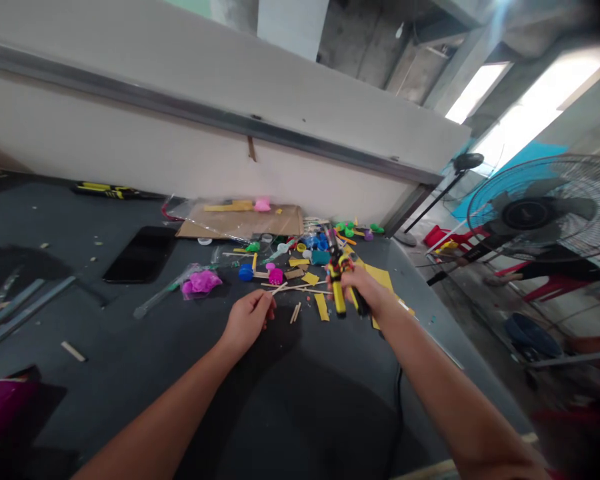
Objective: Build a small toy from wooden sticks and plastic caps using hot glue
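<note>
The right hand (pixel 360 288) has its fingers (pixel 353 279) closed around a yellow-and-black tool (pixel 338 293), gripping it upright above the right part of the desk (pixel 430 320). The tool's exact kind is hard to tell, as the hand covers much of it. A black cord (pixel 397 407) runs across the desk below and to the right of the hand, but where it leads is hidden.

The left hand (pixel 247 321) rests low over the desk, just left of two short wooden sticks (pixel 295 313). Its fingers (pixel 263 303) are loosely curled, and whether they hold anything small cannot be told.

Between and beyond the hands lies a scattered pile of craft bits: long wooden sticks (pixel 295 287), yellow card pieces (pixel 321 307), a blue cap (pixel 246 272), a pink cup (pixel 276 276) and a teal cup (pixel 320 257). A pink bag (pixel 200 282) lies to the left of the pile. A cardboard sheet (pixel 240 223) near the wall along the far edge carries a pink piece (pixel 263 205) and a yellow strip (pixel 227 207).

Toward the left side lie a black slab (pixel 140 253) and metal rails (pixel 25 313), with a magenta packet (pixel 0 407) at the near left corner. The right edge of the desk passes close beyond the yellow card (pixel 377 280), and a standing fan (pixel 540 213) is beyond that edge.
</note>
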`<act>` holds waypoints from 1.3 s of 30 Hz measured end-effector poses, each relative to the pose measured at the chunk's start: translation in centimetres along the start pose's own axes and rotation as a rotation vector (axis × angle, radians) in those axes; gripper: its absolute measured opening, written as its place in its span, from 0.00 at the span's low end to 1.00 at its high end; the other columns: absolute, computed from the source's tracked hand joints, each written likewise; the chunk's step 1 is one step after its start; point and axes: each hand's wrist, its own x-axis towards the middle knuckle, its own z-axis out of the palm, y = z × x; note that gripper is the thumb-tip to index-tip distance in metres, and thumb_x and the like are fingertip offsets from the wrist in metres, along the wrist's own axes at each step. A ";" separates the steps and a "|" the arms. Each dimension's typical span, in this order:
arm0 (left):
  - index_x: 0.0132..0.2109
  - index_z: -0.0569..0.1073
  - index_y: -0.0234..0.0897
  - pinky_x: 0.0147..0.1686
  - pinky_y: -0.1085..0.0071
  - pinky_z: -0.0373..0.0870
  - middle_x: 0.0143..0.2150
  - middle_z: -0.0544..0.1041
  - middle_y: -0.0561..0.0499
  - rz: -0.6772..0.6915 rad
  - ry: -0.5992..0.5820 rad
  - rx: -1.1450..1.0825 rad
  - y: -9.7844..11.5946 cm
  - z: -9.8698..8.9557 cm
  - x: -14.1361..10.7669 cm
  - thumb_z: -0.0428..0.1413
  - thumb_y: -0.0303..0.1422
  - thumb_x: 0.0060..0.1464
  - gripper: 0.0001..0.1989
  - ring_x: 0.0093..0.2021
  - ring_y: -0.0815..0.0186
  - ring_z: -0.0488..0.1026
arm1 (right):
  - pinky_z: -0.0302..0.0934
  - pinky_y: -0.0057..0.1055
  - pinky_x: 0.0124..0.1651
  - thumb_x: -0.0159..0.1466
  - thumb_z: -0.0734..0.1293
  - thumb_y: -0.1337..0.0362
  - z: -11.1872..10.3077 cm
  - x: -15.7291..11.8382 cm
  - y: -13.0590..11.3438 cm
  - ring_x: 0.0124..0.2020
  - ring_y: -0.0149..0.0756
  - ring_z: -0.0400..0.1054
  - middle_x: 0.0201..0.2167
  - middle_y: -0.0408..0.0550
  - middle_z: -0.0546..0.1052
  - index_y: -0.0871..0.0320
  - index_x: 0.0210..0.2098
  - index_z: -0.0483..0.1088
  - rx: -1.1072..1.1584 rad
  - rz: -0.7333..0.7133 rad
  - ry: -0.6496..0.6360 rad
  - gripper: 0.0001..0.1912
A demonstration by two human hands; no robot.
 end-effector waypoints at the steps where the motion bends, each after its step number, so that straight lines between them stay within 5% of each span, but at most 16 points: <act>1: 0.26 0.67 0.36 0.16 0.79 0.59 0.18 0.66 0.57 0.002 0.013 -0.046 0.3 0.0 -0.1 0.47 0.40 0.53 0.14 0.16 0.73 0.62 | 0.66 0.33 0.32 0.48 0.61 0.66 0.7 -1.8 0.6 0.30 0.35 0.69 0.32 0.48 0.72 0.59 0.42 0.64 0.152 0.015 -0.150 0.20; 4: 0.25 0.67 0.35 0.17 0.78 0.60 0.17 0.66 0.56 0.002 0.065 -0.157 1.2 0.0 -0.4 0.47 0.39 0.54 0.14 0.17 0.74 0.62 | 0.64 0.30 0.28 0.48 0.64 0.67 3.2 -5.6 2.4 0.24 0.30 0.65 0.28 0.43 0.69 0.58 0.39 0.63 0.263 0.130 -0.332 0.18; 9: 0.23 0.65 0.36 0.18 0.78 0.60 0.17 0.66 0.56 0.044 0.110 -0.139 2.1 0.3 -1.0 0.46 0.37 0.56 0.16 0.16 0.74 0.62 | 0.62 0.25 0.27 0.51 0.64 0.66 5.6 -7.3 3.6 0.25 0.27 0.62 0.28 0.41 0.66 0.57 0.39 0.63 0.190 0.053 -0.390 0.15; 39: 0.21 0.63 0.37 0.15 0.79 0.58 0.14 0.62 0.58 0.003 0.044 -0.177 2.8 0.5 -1.3 0.47 0.35 0.53 0.15 0.14 0.75 0.59 | 0.61 0.22 0.23 0.53 0.61 0.70 6.6 -8.7 4.2 0.25 0.26 0.59 0.28 0.40 0.65 0.57 0.41 0.63 0.104 -0.046 -0.385 0.15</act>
